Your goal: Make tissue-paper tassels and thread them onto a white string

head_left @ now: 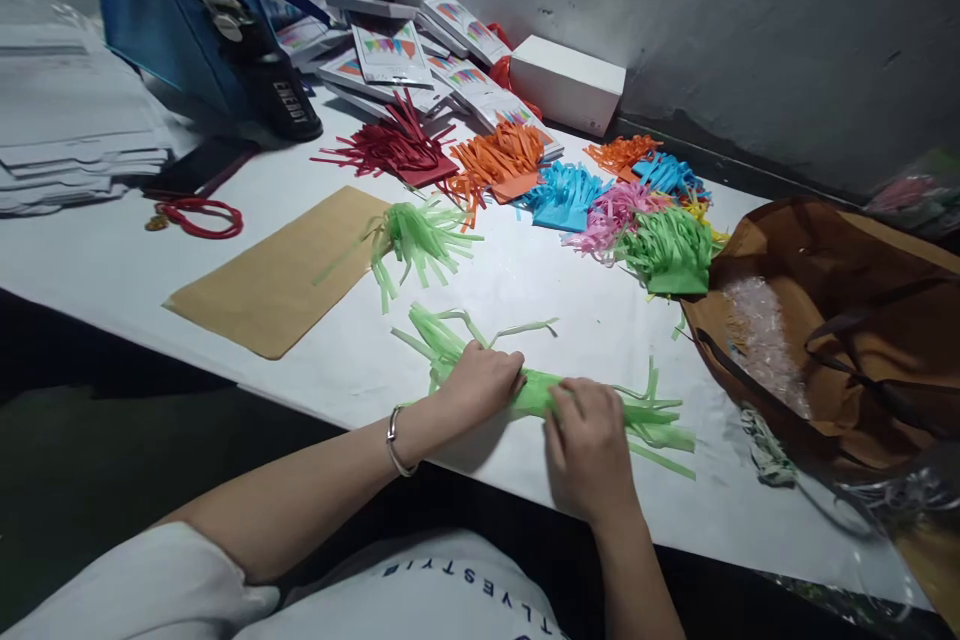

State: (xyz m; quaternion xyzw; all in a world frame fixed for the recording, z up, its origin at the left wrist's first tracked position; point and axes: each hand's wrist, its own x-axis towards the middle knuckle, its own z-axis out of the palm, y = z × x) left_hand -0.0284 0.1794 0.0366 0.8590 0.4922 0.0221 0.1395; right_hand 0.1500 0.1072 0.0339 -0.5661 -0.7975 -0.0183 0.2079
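Observation:
A light green tissue-paper tassel (535,393), fringed at both ends, lies across the table near its front edge. My left hand (484,378) is closed around its left part, with cut strips sticking out beyond. Farther right, my right hand (589,435) has its fingers curled over the same tassel, and the fringe spreads past it. The plain middle band shows between the hands. Another green tassel (416,235) rests loosely on the right end of a brown paper envelope (289,270), behind my left hand.
Dark red (397,145), orange (501,160), blue (564,195), pink (611,217) and green fringe bundles (667,250) line the back. Behind them are printed packets (394,52) and a white box (568,80). A brown bag (780,230) gapes at right; a blue bag (180,10) stands left.

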